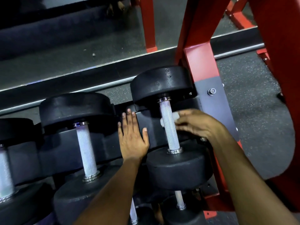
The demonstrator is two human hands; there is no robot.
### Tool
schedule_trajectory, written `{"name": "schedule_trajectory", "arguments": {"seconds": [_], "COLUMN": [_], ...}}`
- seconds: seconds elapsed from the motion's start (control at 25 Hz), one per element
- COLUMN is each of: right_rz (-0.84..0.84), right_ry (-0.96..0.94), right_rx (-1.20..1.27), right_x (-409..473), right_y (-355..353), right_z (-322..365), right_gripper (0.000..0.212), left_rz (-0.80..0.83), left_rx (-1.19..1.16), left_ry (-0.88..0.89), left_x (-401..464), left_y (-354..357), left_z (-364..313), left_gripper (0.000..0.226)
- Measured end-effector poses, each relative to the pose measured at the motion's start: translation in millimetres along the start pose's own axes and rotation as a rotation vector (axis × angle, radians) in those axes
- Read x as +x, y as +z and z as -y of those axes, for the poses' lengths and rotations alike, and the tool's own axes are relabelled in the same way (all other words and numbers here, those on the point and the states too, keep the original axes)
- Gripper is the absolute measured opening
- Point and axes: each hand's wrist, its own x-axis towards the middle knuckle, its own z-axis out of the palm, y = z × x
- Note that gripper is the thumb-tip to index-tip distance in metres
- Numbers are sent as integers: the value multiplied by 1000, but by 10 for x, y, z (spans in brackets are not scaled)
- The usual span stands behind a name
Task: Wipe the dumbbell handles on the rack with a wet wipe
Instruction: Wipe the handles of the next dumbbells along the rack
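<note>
Right hand curls round the knurled handle of the rightmost dumbbell on the rack's upper shelf, pinching a white wet wipe against the metal about mid-length; left hand lies flat and relaxed, fingers straight, on the black cradle just beside it. Judged progress: this handle is mid-wipe. The next handle, the one at the left edge and those on the lower tier show nothing to tell wiped from unwiped.

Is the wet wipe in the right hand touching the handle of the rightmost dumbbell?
Touching. In the head view the wet wipe, held by the right hand, lies against the handle and shows on both of its sides, with no gap.
</note>
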Motion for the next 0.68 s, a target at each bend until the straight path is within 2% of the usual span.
{"name": "schedule_trajectory", "arguments": {"seconds": [0.08, 0.12, 0.2, 0.28, 0.32, 0.4, 0.44, 0.48, 0.52, 0.6, 0.64, 0.68], "right_rz": [-96, -135, -116, -67, -117, -235, -259, -264, -250, -183, -187, -255], "right_ry": [-113, -132, -67, 5, -39, -164, -224, -245, -216, -22, 6, -52], "right_rx": [89, -13, -402, -524, -449, -79, -1, -54, -212, -587, -639, -578], "right_x": [32, -39, -280, -361, -286, -108, -78, -116, -207, -412, -410, -330], "right_y": [99, 91, -2, -32, -3, 106, 142, 112, 64, -23, -26, 7], "right_z": [127, 73, -179, -242, -146, 159, 203, 134, -16, -290, -316, -226], "right_gripper": [26, 27, 31, 31, 29, 26, 26, 26, 26, 22, 20, 18], "left_rz": [6, 10, 8, 9, 8, 1, -3, -8, -10, -2, 3, 6], "left_rx": [-9, -15, -15, -8, -8, -13, -17, -19, -16, -5, -3, -4], "left_ry": [-8, -5, 2, -8, -7, -3, -5, -6, -6, -6, -6, -6], "left_x": [4, -5, -3, 10, 5, -8, -10, -8, -6, -2, 0, 4], "left_y": [-7, -10, -21, -18, -15, -14, -18, -22, -25, -20, -21, -23], "left_z": [-1, 5, -7, -11, -7, -3, -4, -6, -10, -12, -12, -14], "left_gripper": [68, 67, 67, 67, 67, 67, 67, 67, 67, 68, 68, 68]}}
